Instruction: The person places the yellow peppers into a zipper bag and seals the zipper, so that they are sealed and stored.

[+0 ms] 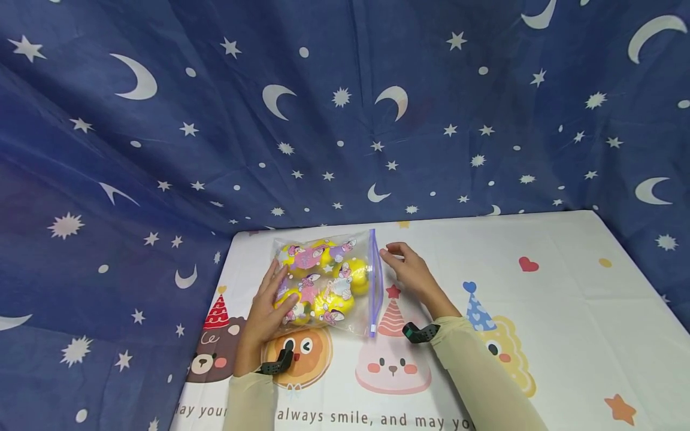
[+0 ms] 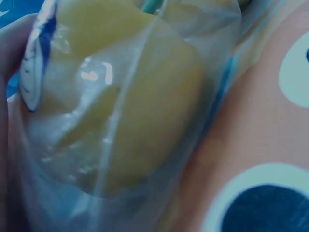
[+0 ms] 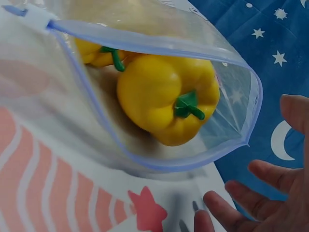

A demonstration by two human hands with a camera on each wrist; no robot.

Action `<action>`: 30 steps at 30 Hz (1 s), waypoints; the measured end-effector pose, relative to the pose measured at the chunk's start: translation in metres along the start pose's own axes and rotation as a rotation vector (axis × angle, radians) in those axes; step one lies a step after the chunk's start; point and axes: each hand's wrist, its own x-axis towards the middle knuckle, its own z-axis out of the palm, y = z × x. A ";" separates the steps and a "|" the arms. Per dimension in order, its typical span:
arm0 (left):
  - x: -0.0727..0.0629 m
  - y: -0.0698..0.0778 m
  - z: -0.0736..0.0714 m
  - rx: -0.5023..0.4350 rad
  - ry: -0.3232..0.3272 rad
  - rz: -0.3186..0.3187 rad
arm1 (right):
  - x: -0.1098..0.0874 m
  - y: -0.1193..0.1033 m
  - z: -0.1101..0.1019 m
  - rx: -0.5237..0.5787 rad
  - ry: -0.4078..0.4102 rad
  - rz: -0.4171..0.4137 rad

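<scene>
A clear zip bag (image 1: 357,323) printed with pink and purple cartoon figures lies on the table, filled with several yellow bell peppers. Its purple slider-zip mouth (image 3: 159,169) gapes toward the right. Inside it, a yellow bell pepper (image 3: 164,96) with a green stem faces the opening, and another pepper (image 3: 91,53) sits behind. My left hand (image 1: 265,308) rests against the bag's left side, fingers extended over the plastic; one pepper (image 2: 120,121) shows close up through the film there. My right hand (image 1: 406,269) is just right of the mouth, fingers loosely bent and holding nothing.
The white slider (image 3: 38,18) sits at the mouth's near end. A white tablecloth (image 1: 566,347) with cartoon animals and lettering covers the table. Behind and to the left hangs a dark blue curtain (image 1: 334,54) with moons and stars.
</scene>
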 end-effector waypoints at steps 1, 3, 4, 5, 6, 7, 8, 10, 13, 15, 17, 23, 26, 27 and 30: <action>0.000 0.002 -0.001 0.012 0.008 0.002 | 0.002 -0.001 0.000 0.009 -0.003 0.015; 0.000 0.007 -0.005 0.044 0.030 -0.010 | 0.007 -0.005 0.001 0.036 -0.011 0.044; 0.001 0.010 -0.007 0.067 0.045 -0.022 | 0.010 -0.006 0.001 0.048 -0.015 0.060; 0.001 0.012 -0.009 0.087 0.061 -0.045 | 0.012 -0.008 0.002 0.062 -0.020 0.074; 0.001 0.015 -0.010 0.103 0.077 -0.080 | 0.015 -0.010 0.002 0.074 -0.024 0.091; 0.001 0.018 -0.012 0.115 0.091 -0.125 | 0.017 -0.011 0.003 0.083 -0.028 0.099; 0.001 0.021 -0.014 0.130 0.106 -0.173 | 0.019 -0.013 0.004 0.095 -0.030 0.109; 0.000 0.025 -0.018 0.159 0.122 -0.284 | 0.023 -0.015 0.005 0.114 -0.037 0.127; -0.002 0.030 -0.023 0.184 0.137 -0.426 | 0.028 -0.018 0.005 0.152 -0.049 0.151; -0.003 0.031 -0.027 0.186 0.137 -0.482 | 0.032 -0.019 0.005 0.199 -0.056 0.172; -0.005 0.030 -0.032 0.156 0.132 -0.523 | 0.034 -0.020 0.005 0.244 -0.062 0.192; -0.011 0.022 -0.043 -0.042 0.092 -0.676 | 0.040 -0.017 0.007 0.322 -0.083 0.230; -0.012 0.016 -0.046 -0.112 0.079 -0.739 | 0.042 -0.016 0.010 0.340 -0.075 0.234; -0.012 0.015 -0.046 -0.131 0.074 -0.749 | 0.042 -0.016 0.010 0.342 -0.069 0.232; -0.010 0.011 -0.045 -0.173 0.069 -0.765 | 0.042 -0.014 0.012 0.349 -0.042 0.229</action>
